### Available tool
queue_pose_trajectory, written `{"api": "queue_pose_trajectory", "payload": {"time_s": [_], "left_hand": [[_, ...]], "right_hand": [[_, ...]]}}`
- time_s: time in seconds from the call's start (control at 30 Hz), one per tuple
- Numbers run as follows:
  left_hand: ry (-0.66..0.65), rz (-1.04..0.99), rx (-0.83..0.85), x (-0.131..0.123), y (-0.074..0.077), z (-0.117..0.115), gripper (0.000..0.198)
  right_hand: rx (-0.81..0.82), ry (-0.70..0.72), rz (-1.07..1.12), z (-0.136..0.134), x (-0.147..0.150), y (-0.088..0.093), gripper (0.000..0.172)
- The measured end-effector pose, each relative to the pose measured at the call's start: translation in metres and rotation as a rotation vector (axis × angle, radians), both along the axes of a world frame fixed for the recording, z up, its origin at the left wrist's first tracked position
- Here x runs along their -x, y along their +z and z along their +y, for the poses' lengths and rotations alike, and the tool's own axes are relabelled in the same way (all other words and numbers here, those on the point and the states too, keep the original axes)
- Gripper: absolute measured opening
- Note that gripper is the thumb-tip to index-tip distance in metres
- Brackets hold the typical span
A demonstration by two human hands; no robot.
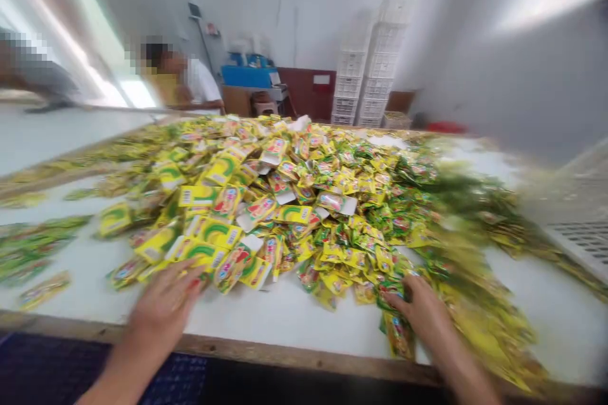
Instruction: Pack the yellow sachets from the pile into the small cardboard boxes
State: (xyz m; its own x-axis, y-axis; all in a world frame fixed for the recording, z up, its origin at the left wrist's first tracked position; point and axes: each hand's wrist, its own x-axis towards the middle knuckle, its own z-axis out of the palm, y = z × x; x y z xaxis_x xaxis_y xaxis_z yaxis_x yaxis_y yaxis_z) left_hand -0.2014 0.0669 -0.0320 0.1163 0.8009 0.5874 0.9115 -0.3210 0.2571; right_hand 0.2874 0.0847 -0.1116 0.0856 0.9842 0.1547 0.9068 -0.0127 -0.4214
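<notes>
A broad heap of yellow-and-green cartons (221, 234) and small shiny packets covers the middle of the white table (285, 323). My left hand (164, 300) lies at the heap's near left edge, its fingers stretched out over the lowest yellow cartons and touching them. At the near right, my right hand (422, 307) has thumb and forefinger around a small green packet (392, 288); its other fingers are hidden. Another green-and-yellow packet (399, 332) lies just below that hand, close to the table's front edge.
Green packets (38, 243) lie at the left and yellow packets (489, 323) at the right, blurred. A wooden rim (256, 354) edges the table. A white crate (582, 234) stands at the right. Behind are stacked white crates (365, 76) and a seated person (197, 79).
</notes>
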Motion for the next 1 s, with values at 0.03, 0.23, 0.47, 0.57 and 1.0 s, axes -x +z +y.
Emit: {"api": "queue_pose_trajectory", "payload": {"time_s": [0.03, 0.23, 0.47, 0.57, 1.0], "left_hand": [[-0.002, 0.06, 0.039, 0.003, 0.005, 0.002, 0.028], [0.127, 0.083, 0.417, -0.026, 0.004, 0.037, 0.06], [0.377, -0.064, 0.251, -0.059, -0.017, 0.031, 0.055], [0.228, -0.165, 0.067, -0.114, -0.015, 0.01, 0.057], [0.016, -0.679, 0.265, -0.234, -0.053, -0.011, 0.05]], "right_hand": [[-0.04, 0.009, -0.034, -0.001, 0.0, -0.005, 0.032], [-0.127, 0.072, -0.002, -0.02, 0.016, -0.014, 0.029], [-0.053, 0.101, 0.377, -0.014, 0.035, 0.034, 0.028], [-0.086, 0.147, 0.707, -0.007, 0.069, 0.07, 0.027], [-0.04, 0.533, 0.277, 0.007, 0.111, 0.111, 0.011]]}}
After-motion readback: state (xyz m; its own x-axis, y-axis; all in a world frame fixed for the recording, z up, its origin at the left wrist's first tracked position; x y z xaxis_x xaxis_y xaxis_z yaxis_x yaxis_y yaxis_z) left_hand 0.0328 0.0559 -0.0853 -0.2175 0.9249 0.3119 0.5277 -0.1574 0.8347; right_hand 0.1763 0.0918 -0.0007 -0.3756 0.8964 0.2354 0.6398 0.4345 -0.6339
